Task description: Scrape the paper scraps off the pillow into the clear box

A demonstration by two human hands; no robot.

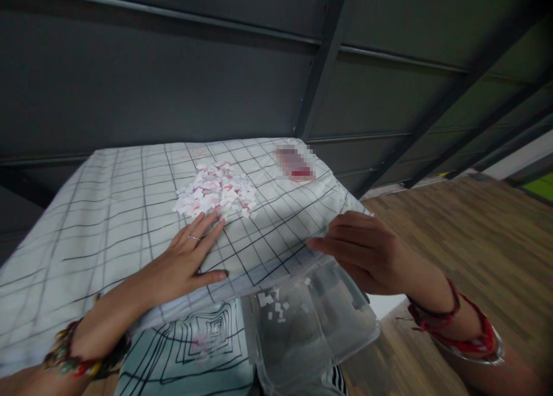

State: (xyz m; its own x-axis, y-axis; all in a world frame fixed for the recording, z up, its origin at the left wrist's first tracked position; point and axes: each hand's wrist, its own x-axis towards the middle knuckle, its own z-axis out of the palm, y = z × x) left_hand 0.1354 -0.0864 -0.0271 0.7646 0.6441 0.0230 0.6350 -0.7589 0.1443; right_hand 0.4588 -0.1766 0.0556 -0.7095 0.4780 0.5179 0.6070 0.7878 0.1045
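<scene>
My left hand [196, 255] lies flat with its fingers spread on the checked tablecloth [121, 217]. Its fingertips touch the near edge of a pile of small white and pinkish paper scraps [216, 189]. My right hand [367, 252] is closed, fingers curled, at the right front edge of the cloth, over the far right corner of a clear plastic container [294, 344]. What those fingers grip, if anything, is hidden. The container sits just below the table's front edge, with several paper scraps [274, 304] inside it.
A blurred-out reddish rectangular object [296, 163] rests at the table's back right. Behind the table stands a dark panelled wall [173, 79]. Below the front edge is a pale blue fabric with black line drawings [194, 350]. Wooden flooring [466, 234] stretches off to the right.
</scene>
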